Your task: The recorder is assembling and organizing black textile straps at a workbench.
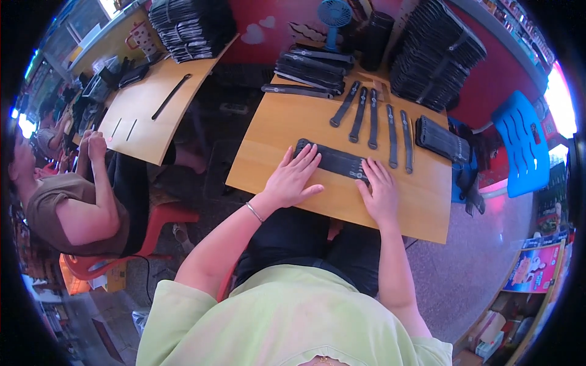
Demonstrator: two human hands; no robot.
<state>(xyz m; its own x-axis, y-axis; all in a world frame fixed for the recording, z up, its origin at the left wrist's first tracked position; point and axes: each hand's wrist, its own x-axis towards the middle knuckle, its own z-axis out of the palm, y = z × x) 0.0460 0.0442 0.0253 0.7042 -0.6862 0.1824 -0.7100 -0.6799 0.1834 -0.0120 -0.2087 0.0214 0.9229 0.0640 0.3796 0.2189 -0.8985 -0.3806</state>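
Left hand (293, 177), right hand (379, 190) spread flat on black flat package (334, 161), wooden table (287, 128).

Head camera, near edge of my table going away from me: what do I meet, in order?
Both hands, left hand and right hand, flat on a black padded strip → row of five loose black straps → stack of straps → blue fan.

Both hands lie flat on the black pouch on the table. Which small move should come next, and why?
Probably slide both palms outward to smooth it. The left hand covers one end of the flat black pouch and the right hand the other, fingers spread, gripping nothing. The pouch lies flat on the wooden table, apart from the loose black straps behind it.
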